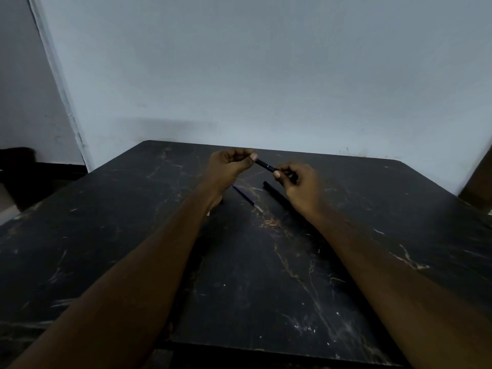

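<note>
Head view: dark table (106,235). Above it, left hand (226,166) and right hand (298,185) each pinch one end of a short black pen section (265,165). Barrel (274,191) and refill (246,197) lie beneath, apart. Section judged light, rigid, smooth; grip at the ends.

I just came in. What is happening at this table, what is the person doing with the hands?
A person holds a short black pen piece with a blue ring above the dark marble table. The left hand pinches one end and the right hand pinches the other. A blue refill and a black barrel lie on the table below the hands, so the pen seems taken apart.
</note>
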The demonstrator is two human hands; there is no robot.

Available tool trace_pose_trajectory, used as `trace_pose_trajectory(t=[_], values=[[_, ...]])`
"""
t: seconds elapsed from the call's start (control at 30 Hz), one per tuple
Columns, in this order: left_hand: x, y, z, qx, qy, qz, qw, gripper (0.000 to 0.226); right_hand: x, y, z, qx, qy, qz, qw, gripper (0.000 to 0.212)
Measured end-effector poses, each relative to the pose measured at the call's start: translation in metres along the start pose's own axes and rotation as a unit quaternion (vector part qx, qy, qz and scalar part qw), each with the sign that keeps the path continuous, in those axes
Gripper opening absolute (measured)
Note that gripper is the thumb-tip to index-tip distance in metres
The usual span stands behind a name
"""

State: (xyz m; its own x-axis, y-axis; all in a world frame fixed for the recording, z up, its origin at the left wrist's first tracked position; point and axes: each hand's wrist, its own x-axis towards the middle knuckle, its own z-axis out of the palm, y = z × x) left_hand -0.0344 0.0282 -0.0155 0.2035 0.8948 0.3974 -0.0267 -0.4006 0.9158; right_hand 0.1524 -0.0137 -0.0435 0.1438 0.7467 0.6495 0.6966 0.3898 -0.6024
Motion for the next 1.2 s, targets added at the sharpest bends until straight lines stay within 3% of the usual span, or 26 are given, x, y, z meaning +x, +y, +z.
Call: trace_pose_trajectory(t=[0.17,0.4,0.53,0.73,0.97,1.2], values=[[0.0014,-0.0037,0.0008,0.074,0.035,-0.009,0.997,0.028,-0.0013,-0.0006,-0.0004,-0.008,0.007,-0.005,1.0,0.01],[0.0004,-0.0038,0.0012,0.037,0.01,0.0,0.999,0.004,-0.0028,-0.0015,-0.0012,-0.001,0.008,-0.011,1.0,0.008],[-0.0017,0.0003,0.0005,-0.001,-0.01,-0.006,1.0,0.021,-0.0019,-0.0027,-0.0019,0.008,0.014,-0.017,1.0,0.007],[-0.003,0.0018,0.0008,0.068,0.025,-0.026,0.997,0.029,-0.0035,-0.0048,-0.0026,-0.008,0.013,-0.02,1.0,0.007],[-0.0005,-0.0011,0.0029,0.028,0.002,-0.004,1.0,0.01,-0.0021,-0.0041,-0.004,-0.011,-0.004,-0.005,1.0,0.012],[-0.0009,-0.0019,0.0024,0.005,-0.01,-0.002,1.0,0.008,-0.0034,-0.0021,-0.0013,-0.004,0.003,-0.016,1.0,0.012]])
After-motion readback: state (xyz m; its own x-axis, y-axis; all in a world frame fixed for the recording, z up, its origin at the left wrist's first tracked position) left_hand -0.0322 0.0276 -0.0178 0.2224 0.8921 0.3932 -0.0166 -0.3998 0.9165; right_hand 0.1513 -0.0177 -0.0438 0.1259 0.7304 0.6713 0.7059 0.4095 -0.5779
